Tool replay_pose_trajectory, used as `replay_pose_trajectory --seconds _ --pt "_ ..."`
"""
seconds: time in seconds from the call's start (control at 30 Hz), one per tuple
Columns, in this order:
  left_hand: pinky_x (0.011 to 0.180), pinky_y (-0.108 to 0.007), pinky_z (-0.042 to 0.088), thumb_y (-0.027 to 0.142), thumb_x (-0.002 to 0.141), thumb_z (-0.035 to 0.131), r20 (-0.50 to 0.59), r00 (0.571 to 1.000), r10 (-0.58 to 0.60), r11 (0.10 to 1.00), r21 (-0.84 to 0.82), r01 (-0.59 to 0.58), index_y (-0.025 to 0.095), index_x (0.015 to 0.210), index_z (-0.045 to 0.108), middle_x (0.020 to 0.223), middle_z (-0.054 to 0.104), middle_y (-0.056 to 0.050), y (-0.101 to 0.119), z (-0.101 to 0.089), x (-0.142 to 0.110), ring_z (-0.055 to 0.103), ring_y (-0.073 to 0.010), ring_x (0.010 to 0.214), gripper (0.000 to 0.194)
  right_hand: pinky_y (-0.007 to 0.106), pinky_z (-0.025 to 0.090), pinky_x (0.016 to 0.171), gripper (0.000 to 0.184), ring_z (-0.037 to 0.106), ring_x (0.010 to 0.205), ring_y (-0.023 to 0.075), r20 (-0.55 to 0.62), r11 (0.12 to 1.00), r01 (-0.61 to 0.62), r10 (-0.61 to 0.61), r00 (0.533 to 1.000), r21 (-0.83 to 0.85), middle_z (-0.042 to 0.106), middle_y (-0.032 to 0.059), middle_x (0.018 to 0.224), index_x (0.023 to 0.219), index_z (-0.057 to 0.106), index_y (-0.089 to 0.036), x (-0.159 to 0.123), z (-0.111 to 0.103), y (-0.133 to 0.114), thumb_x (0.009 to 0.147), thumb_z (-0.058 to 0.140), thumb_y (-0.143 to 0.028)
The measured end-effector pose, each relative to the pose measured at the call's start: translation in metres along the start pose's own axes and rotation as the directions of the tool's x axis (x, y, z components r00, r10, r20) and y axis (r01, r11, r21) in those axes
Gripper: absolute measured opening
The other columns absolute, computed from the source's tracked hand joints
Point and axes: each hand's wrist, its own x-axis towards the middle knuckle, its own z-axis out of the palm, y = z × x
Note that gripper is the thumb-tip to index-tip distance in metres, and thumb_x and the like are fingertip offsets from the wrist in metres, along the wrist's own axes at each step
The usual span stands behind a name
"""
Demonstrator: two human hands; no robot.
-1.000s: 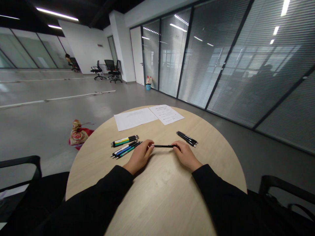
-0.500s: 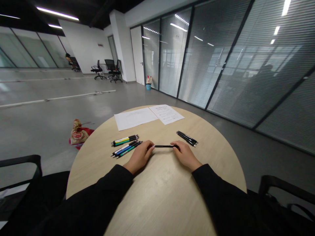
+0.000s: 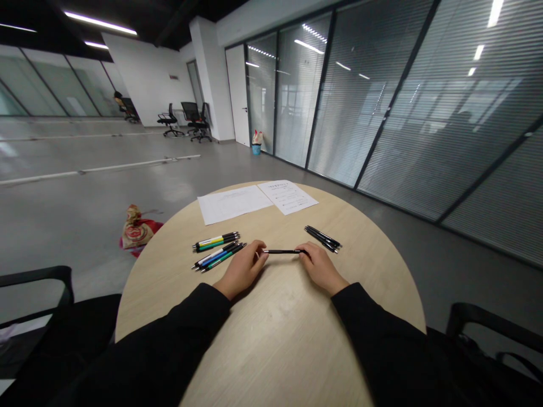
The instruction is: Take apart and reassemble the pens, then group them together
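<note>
A thin black pen (image 3: 282, 251) lies level just above the round wooden table (image 3: 275, 333), held at both ends. My left hand (image 3: 242, 269) pinches its left end with curled fingers. My right hand (image 3: 319, 265) grips its right end. Several coloured pens (image 3: 216, 249) lie in a bunch to the left of my left hand. A small bunch of black pens (image 3: 322, 238) lies just beyond my right hand.
Two white paper sheets (image 3: 254, 200) lie at the table's far edge. Black chairs (image 3: 38, 305) stand at both sides of me. A red and tan bag (image 3: 136, 232) sits on the grey floor to the left. Glass partition walls (image 3: 382, 102) run along the right.
Both hands keep their grip on the black pen. The view has shifted very slightly; nothing else has moved.
</note>
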Motion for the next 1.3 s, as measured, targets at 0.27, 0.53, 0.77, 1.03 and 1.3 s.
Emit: replay_pose_trajectory --seconds 0.27,0.53,0.77,1.03,1.3 --pt "0.073 -0.032 0.046 0.035 0.099 0.045 0.013 0.999 0.049 0.999 -0.008 -0.049 0.019 0.096 0.059 0.090 0.067 -0.006 0.0014 -0.0006 0.0008 0.060 -0.0208 0.081 0.021 0.037 0.049 0.090 0.021 0.063 0.096 0.0219 0.004 1.000 0.002 -0.002 1.000 -0.005 0.069 0.0088 0.099 0.101 0.068 -0.018 0.0002 -0.0002 0.0011 0.092 0.051 -0.011" --pt "0.071 -0.032 0.043 0.040 0.102 0.037 0.046 0.999 0.004 0.999 0.034 -0.006 0.019 0.082 0.060 0.080 0.066 -0.005 0.0035 -0.0022 0.0010 0.060 -0.0204 0.075 0.036 0.037 0.049 0.091 0.021 0.063 0.097 0.0215 -0.001 1.000 0.010 -0.010 1.000 0.014 0.069 0.0083 0.100 0.101 0.068 -0.018 0.0004 -0.0013 0.0003 0.091 0.051 -0.010" --pt "0.071 -0.031 0.045 0.031 0.096 0.049 0.012 0.999 0.041 0.997 -0.059 -0.040 0.019 0.107 0.056 0.088 0.066 -0.004 0.0060 -0.0017 -0.0005 0.060 -0.0190 0.077 0.018 0.037 0.049 0.091 0.021 0.064 0.097 0.0217 -0.003 1.000 0.004 -0.004 1.000 0.007 0.070 0.0083 0.101 0.101 0.068 -0.018 -0.0001 -0.0010 0.0015 0.091 0.052 -0.011" --pt "0.073 -0.032 0.045 0.036 0.100 0.041 0.022 0.999 0.039 0.999 0.014 -0.039 0.019 0.094 0.061 0.089 0.068 -0.006 0.0048 -0.0030 0.0004 0.061 -0.0209 0.080 0.027 0.037 0.049 0.090 0.021 0.064 0.096 0.0217 -0.001 1.000 0.010 -0.010 1.000 0.013 0.070 0.0082 0.100 0.101 0.069 -0.019 0.0001 -0.0001 0.0014 0.091 0.052 -0.012" --pt "0.068 -0.030 0.044 0.037 0.098 0.047 0.014 1.000 0.012 1.000 -0.008 -0.012 0.019 0.108 0.061 0.082 0.067 -0.004 0.0035 -0.0016 -0.0004 0.061 -0.0194 0.073 0.025 0.037 0.049 0.091 0.020 0.064 0.097 0.0217 0.003 1.000 0.008 -0.008 1.000 0.014 0.071 0.0086 0.101 0.100 0.069 -0.019 0.0006 -0.0003 0.0010 0.091 0.053 -0.011"
